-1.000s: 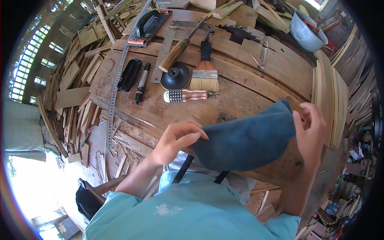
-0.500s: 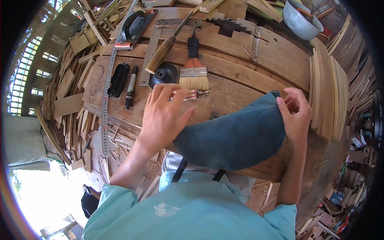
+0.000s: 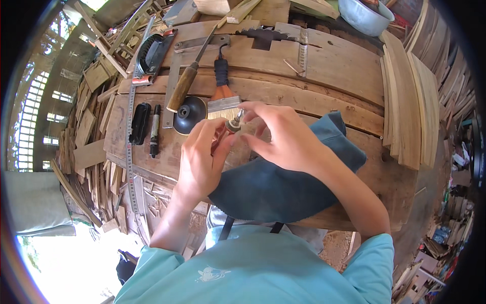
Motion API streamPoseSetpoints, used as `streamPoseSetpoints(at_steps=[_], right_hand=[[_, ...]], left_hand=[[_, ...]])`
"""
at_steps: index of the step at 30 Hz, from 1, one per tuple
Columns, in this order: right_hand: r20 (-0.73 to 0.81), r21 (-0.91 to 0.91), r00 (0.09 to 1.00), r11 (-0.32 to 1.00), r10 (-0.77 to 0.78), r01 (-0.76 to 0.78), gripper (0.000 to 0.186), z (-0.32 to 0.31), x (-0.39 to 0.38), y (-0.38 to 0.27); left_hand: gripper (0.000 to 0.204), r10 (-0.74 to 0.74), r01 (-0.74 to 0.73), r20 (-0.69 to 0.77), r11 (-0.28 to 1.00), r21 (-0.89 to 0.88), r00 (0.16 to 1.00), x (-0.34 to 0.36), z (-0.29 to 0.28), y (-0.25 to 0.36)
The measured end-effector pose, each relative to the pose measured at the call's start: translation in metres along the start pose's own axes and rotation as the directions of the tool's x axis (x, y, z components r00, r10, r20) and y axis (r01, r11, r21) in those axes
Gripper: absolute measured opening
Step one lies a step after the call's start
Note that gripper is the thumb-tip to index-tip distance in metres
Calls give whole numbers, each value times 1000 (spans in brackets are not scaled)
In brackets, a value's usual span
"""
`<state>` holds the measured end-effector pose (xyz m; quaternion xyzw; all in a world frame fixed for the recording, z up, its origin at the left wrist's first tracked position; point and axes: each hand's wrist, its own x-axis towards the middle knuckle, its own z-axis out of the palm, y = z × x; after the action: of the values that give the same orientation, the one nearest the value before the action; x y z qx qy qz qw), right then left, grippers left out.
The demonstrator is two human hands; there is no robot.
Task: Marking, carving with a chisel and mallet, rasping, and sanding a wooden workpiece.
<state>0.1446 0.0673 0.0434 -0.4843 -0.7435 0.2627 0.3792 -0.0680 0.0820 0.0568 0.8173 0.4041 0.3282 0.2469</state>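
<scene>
My left hand (image 3: 199, 154) is closed on a small red-and-white piece with a round metal end (image 3: 233, 124), held over the workbench (image 3: 349, 66); its exact kind is unclear. The curled fingers of my right hand (image 3: 278, 134) meet the metal tip, index finger above and thumb below. Under my right forearm a dark blue-green cloth (image 3: 273, 190) lies folded over the bench's near edge. Just beyond my hands are a paintbrush (image 3: 223, 96) with pale bristles and a round black disc (image 3: 190, 115). A wooden-handled tool (image 3: 183, 87) with a long metal shaft rests against the disc.
Left on the bench lie a black marker (image 3: 155, 130), a black case (image 3: 139, 124), a metal square (image 3: 173, 76), a black-handled tool (image 3: 150, 58) and a long ruler (image 3: 129, 157). Stacked boards (image 3: 400, 101) stand at the right. A grey bowl (image 3: 365, 17) sits at the far right.
My left hand has picked up the small red-and-white piece from the bench. My right hand has let go of the cloth's corner and moved left to the piece. The cloth's right end has folded down.
</scene>
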Motion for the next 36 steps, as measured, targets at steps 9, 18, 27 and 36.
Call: streamPoseSetpoints(at_steps=[9,18,27,36], right_hand=[[-34,-301,998,952,48,-56,24,28,-4,21],[-144,-358,988,934,-62,6,14,31,-1,31],[41,540,966,808,256,-237,9,9,-2,32],[126,598,961,755,244,-270,14,7,-4,34]], left_hand=[[24,-230,231,-38,973,24,972,-9,-5,-25],[22,-136,136,-1,990,30,991,-13,8,-15],[24,-131,131,27,991,-16,991,-13,6,-17],[25,-89,90,34,996,-27,995,-15,5,-16]])
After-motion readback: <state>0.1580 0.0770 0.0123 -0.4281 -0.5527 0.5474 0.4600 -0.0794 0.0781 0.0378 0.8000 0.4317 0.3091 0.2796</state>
